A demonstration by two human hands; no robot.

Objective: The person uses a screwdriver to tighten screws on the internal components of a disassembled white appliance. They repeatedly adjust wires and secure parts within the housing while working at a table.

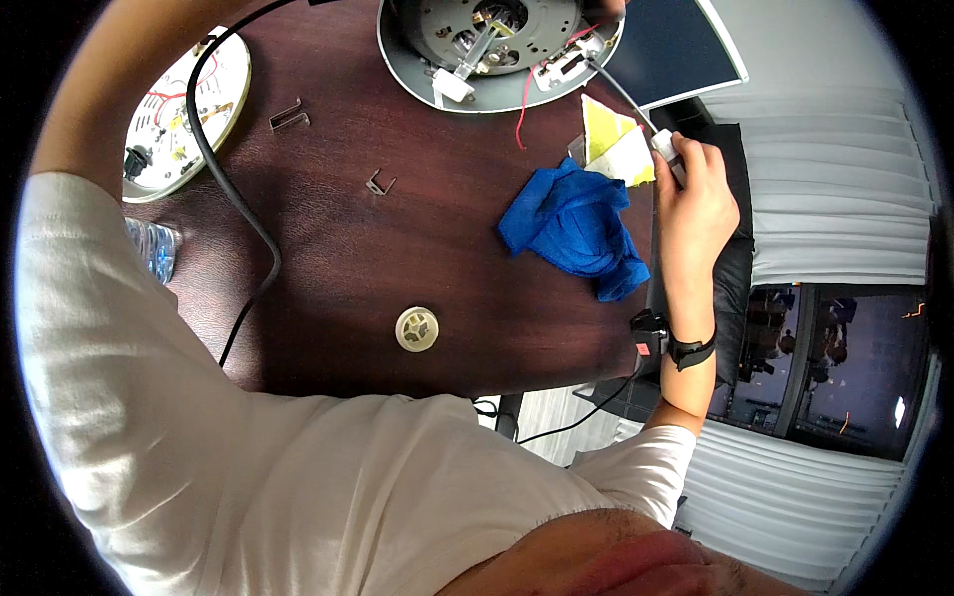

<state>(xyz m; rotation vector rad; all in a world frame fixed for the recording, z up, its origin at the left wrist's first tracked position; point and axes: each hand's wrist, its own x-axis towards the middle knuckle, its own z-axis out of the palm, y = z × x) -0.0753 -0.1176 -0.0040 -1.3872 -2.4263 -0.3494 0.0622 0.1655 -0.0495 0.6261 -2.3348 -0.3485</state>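
Observation:
My right hand, wearing a black wristband, is closed around the white handle of a screwdriver. Its thin grey shaft slants up to a white fitting inside a round grey appliance housing. Metal plates, a clear-and-white part and red wires show inside that open housing. My left forearm leaves the picture at the upper left. A fingertip shows at the housing's far right edge; whether it belongs to my left hand I cannot make out. That hand's grip is hidden.
A round white cover with wires lies left, by a plastic bottle and black cable. Metal brackets, a cream cap, blue cloth and yellow-white sheets lie on the dark table.

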